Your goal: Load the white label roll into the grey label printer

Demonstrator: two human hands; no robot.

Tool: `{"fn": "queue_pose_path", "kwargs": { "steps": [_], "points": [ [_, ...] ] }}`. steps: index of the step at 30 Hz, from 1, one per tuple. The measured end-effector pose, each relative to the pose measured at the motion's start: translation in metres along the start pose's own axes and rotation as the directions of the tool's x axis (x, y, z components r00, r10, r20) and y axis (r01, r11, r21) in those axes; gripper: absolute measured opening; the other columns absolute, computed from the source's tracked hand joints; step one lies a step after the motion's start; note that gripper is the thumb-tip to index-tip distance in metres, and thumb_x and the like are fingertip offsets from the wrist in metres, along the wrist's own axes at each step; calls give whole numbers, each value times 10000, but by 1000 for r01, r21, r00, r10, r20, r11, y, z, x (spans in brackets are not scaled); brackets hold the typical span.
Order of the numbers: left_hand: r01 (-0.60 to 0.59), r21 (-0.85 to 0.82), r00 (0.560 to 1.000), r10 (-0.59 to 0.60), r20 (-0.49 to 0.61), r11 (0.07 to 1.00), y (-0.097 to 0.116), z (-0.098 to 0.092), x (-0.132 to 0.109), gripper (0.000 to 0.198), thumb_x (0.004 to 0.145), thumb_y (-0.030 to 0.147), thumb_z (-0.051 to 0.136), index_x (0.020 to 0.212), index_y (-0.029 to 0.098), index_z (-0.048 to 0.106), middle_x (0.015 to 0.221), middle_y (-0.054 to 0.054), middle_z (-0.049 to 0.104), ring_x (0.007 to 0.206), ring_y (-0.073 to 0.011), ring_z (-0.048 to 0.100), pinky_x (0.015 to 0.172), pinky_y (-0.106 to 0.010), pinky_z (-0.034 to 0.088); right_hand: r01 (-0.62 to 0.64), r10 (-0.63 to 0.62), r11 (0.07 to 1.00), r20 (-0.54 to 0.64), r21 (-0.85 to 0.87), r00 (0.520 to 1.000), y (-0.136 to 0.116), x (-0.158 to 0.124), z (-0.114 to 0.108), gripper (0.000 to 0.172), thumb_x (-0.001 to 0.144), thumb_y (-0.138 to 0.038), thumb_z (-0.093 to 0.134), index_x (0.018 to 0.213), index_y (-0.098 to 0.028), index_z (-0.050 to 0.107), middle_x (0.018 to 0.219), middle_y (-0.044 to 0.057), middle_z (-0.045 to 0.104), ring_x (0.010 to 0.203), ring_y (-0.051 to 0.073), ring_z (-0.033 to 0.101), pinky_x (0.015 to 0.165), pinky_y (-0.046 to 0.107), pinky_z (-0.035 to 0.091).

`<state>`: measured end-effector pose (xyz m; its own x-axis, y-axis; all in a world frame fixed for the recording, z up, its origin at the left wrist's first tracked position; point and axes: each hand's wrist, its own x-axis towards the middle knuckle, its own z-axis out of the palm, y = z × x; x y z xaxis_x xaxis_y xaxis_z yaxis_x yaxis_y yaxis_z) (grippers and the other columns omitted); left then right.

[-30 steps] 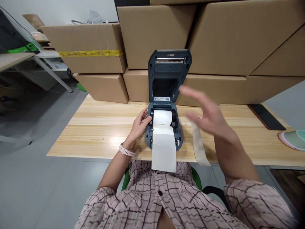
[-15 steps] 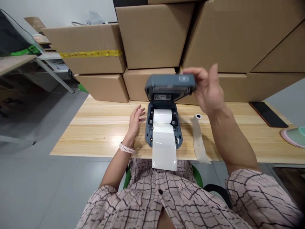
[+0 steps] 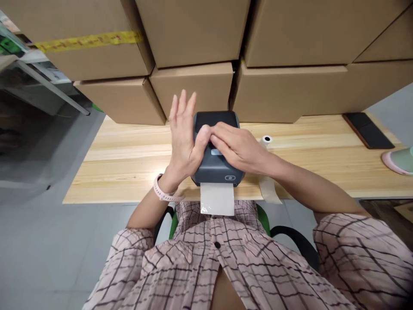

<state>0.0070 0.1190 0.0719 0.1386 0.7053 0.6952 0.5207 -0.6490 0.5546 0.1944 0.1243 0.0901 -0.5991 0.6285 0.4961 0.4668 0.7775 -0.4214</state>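
A dark grey label printer [image 3: 216,170] stands on the wooden table with its lid down. From its front slot a strip of white labels [image 3: 217,200] hangs past the table's edge. My left hand [image 3: 184,140] is at the printer's left side, fingers stretched upward and thumb reaching over the lid. Over the lid, my right hand [image 3: 240,146] has its fingers pressed together, their tips meeting my left thumb. Whatever those fingertips may hold is hidden. To the right of the printer lies a small paper roll [image 3: 267,139], its loose tail [image 3: 270,189] partly behind my right forearm.
Cardboard boxes [image 3: 193,88] are stacked along the back of the table [image 3: 122,172]. A black phone-like slab [image 3: 368,130] lies at the right, near a green and pink object [image 3: 400,160].
The printer's lid has gone from raised to down, covering the label roll inside. My right hand has come down and left onto the lid, and my left hand has risen to meet it.
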Motion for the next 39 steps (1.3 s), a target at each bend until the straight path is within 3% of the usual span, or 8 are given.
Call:
{"fn": "queue_pose_path", "kwargs": {
  "steps": [8,16,21,24,27,30,32,39],
  "points": [
    [-48,6,983,47,180,999,-16,14,-13,739,983,708,316,1587,284,311,1670,-95,327,1585,-337,183,1279,-570,158,90,-102,986,-85,-139,991,2,-5,27,333,1073,-289,340,1067,-142,638,960,73,679,794,169,624,642,293,435],
    [74,-29,988,-69,139,997,-7,9,-9,703,959,749,328,1490,305,453,1589,-68,454,1549,-358,276,1257,-595,200,62,-79,990,-131,-126,988,-1,-5,29,252,1031,-247,437,1051,-146,667,889,41,674,721,148,595,635,283,414],
    [155,-18,971,-156,-181,988,0,13,-48,579,983,653,419,1398,256,491,1516,-86,484,1466,-312,387,1232,-533,251,-8,2,999,-121,-47,993,-3,-8,26,260,1035,-245,444,1146,-165,665,980,37,712,748,136,621,648,274,423],
    [270,-154,826,-311,-469,950,16,11,-100,263,984,506,528,899,264,584,908,-31,619,935,-213,620,909,-408,487,-59,57,998,-113,-17,992,-4,-12,24,273,1029,-231,437,1153,-175,674,1017,37,734,757,138,634,688,281,450],
    [606,-296,761,-646,-52,738,37,2,-138,527,981,520,526,560,215,443,560,12,423,548,-135,431,564,-299,384,-80,81,997,-113,13,990,-6,-14,24,294,1032,-241,410,1140,-194,679,1049,39,751,801,151,656,747,295,478],
    [898,-282,437,-758,484,337,52,-5,-147,567,850,629,658,528,188,503,493,28,437,460,-90,355,462,-254,269,-79,85,996,-131,52,988,-6,-15,25,304,1037,-250,394,1142,-201,675,1082,43,759,828,162,672,760,307,490],
    [942,-292,320,-703,635,165,55,-6,-142,563,758,667,730,551,176,550,475,35,462,421,-68,335,432,-235,233,-66,74,996,-151,62,986,-4,-16,26,301,1035,-250,400,1137,-192,677,1052,49,762,816,166,676,743,311,491],
    [902,-282,425,-563,709,326,41,-16,-135,603,826,638,688,487,165,529,468,22,456,435,-66,344,453,-236,251,73,-3,959,-247,275,969,6,-29,20,226,1015,-210,470,1109,-197,675,940,28,773,817,149,688,764,308,529]
  ]
}}
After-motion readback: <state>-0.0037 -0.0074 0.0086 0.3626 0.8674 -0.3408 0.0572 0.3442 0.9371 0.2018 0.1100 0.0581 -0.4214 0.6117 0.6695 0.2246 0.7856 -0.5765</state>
